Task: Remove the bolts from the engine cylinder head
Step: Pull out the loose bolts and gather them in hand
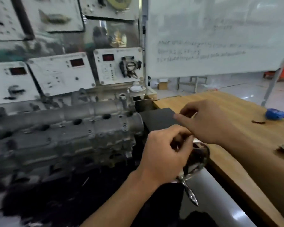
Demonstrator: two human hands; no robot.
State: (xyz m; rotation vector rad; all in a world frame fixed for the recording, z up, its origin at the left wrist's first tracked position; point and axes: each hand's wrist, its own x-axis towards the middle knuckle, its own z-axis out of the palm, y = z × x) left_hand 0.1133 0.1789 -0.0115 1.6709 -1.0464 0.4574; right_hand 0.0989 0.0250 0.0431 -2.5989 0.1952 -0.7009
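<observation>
Cylinder head (64, 133), rough grey cast metal with dark round holes along its top, lies on the dark bench (56, 194) at my left. Its right end sits just beside a matte black block (159, 118). Open room lies further right, over the wooden table (236, 112). My left hand (164, 154) is off the head's right end, fingers curled round a chrome tool (189, 192) whose handle points down. My right hand (208, 122) hovers above the block, fingers bent; blur hides whether it pinches anything.
</observation>
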